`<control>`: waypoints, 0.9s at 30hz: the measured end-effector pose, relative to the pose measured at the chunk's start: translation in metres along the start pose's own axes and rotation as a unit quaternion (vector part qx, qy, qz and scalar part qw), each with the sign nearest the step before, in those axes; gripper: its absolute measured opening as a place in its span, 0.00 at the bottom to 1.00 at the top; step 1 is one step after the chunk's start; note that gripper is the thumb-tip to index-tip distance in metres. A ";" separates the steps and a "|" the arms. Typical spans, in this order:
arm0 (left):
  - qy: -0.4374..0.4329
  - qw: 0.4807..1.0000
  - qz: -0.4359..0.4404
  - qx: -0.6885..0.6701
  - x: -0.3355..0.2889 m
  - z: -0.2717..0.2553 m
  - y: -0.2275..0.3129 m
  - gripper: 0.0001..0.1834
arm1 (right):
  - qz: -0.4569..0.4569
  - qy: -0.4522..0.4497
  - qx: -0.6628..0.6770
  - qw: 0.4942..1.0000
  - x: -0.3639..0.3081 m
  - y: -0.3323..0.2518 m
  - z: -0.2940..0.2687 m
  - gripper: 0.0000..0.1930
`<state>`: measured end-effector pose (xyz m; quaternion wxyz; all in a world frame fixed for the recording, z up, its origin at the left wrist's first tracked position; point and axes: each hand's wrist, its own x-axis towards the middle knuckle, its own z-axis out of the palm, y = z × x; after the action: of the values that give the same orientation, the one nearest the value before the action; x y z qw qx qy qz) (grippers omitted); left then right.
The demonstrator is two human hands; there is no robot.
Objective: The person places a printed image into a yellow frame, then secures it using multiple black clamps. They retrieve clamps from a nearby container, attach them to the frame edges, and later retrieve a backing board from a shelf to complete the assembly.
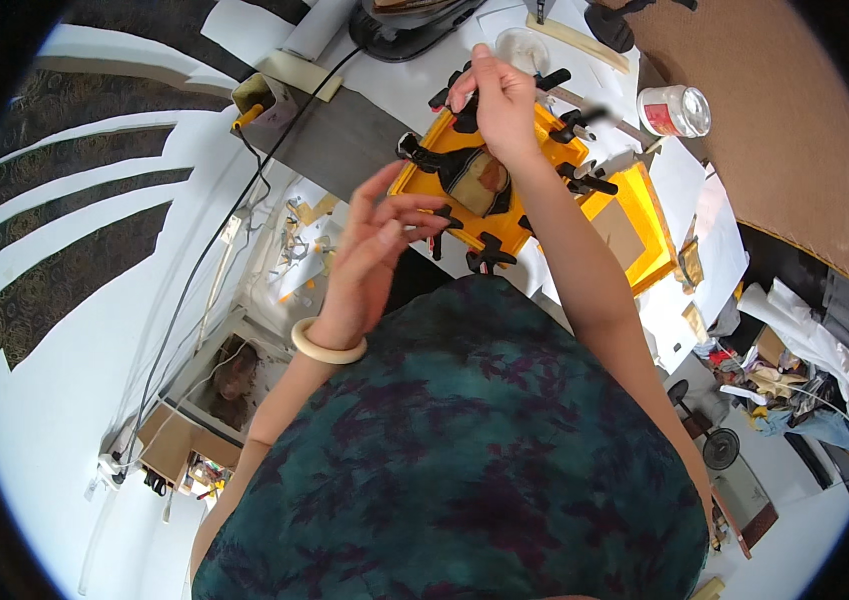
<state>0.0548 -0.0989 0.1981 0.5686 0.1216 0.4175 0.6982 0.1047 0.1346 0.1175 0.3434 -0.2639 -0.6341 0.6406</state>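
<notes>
A yellow frame-like tray [429, 183] sits at the table's near edge, with several black clamps [490, 254] gripping its rim. Inside it lies a black and tan object [475, 182] with a narrow black end and a brown patch; its kind is unclear. My left hand [370, 245] is at the tray's near left corner, fingers spread, the tips beside a black clamp there. A cream bangle [328, 343] circles that wrist. Over the far side, my right hand [505, 105] has its fingers curled down onto a black clamp, mostly hidden beneath them.
A second yellow frame [657, 235] lies to the right on white paper. Beyond it stand a white jar [675, 110] and a clear round dish [522, 50]. A black cable [250, 160] runs down the left, past a holder with a yellow-handled tool [248, 117]. Brown board [785, 120] covers the far right.
</notes>
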 end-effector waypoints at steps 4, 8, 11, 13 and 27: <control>0.061 0.997 0.034 0.018 -0.005 -0.013 0.011 0.38 | 0.045 -0.019 -0.027 0.998 -0.002 0.040 0.005 0.28; 0.079 0.996 0.030 0.018 -0.009 -0.018 0.010 0.38 | 0.032 -0.053 -0.031 0.998 -0.001 0.052 0.011 0.28; 0.070 0.997 0.018 0.011 -0.012 -0.016 0.009 0.37 | 0.030 -0.073 -0.028 0.996 0.000 0.055 0.011 0.28; 0.049 0.998 0.030 -0.013 -0.013 -0.021 0.006 0.34 | 0.055 -0.096 -0.018 0.994 -0.001 0.054 0.008 0.26; 0.038 0.998 0.042 0.025 -0.007 -0.030 0.006 0.30 | -0.050 0.161 -0.182 0.969 -0.087 -0.090 -0.131 0.22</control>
<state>0.0339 -0.1181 0.1859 0.5192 0.1265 0.4507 0.7150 0.2699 0.1458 0.1908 0.4183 -0.3899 -0.6890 0.4454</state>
